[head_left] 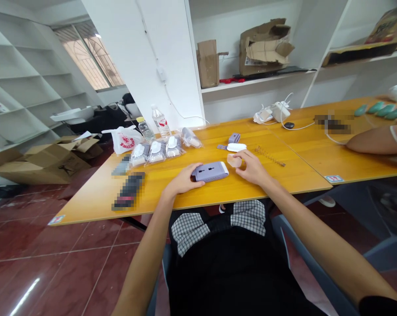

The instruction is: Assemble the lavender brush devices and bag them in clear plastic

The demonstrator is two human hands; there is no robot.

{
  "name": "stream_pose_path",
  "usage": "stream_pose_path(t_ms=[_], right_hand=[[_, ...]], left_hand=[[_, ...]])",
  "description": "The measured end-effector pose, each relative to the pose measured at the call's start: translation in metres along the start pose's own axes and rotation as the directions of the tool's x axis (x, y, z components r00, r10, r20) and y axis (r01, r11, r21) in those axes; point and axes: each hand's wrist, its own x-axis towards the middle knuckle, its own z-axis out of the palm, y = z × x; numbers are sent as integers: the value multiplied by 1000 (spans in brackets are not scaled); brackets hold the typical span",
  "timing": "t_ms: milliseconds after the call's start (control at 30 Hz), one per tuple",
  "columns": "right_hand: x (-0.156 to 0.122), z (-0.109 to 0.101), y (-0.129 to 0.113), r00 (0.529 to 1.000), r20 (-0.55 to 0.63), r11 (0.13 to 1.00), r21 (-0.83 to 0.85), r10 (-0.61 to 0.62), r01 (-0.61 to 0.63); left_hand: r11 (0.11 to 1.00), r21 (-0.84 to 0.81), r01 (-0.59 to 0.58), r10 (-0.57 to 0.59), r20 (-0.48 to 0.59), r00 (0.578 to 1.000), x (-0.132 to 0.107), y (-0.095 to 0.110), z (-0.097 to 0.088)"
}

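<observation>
My left hand (182,181) lies on the wooden table (237,186) with its fingers curled around the left end of a purple rectangular device (210,171) that has a white right end. My right hand (252,167) pinches a small pale pink piece (234,160) just right of that device. Behind them rest a white brush-like part (236,147), a small purple part (234,138) and a thin coiled spring (270,156).
Several clear packets (157,152) of parts, two water bottles (160,120) and a white plastic bag (125,139) stand at the back left. White chargers with cables (273,113) sit at the back. Another person's arm (372,139) rests on the table's right. Cardboard boxes (43,159) lie on the floor.
</observation>
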Motion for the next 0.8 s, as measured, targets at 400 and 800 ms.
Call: stream_pose_path(t_ms=[400, 800], right_hand=[[-2, 6, 7, 991, 136, 998, 56, -5, -2], [-2, 6, 2, 989, 148, 995, 104, -10, -6]], left_hand=[[1000, -5, -23, 23, -36, 999, -2, 4, -1], [998, 14, -62, 63, -78, 995, -2, 4, -1]])
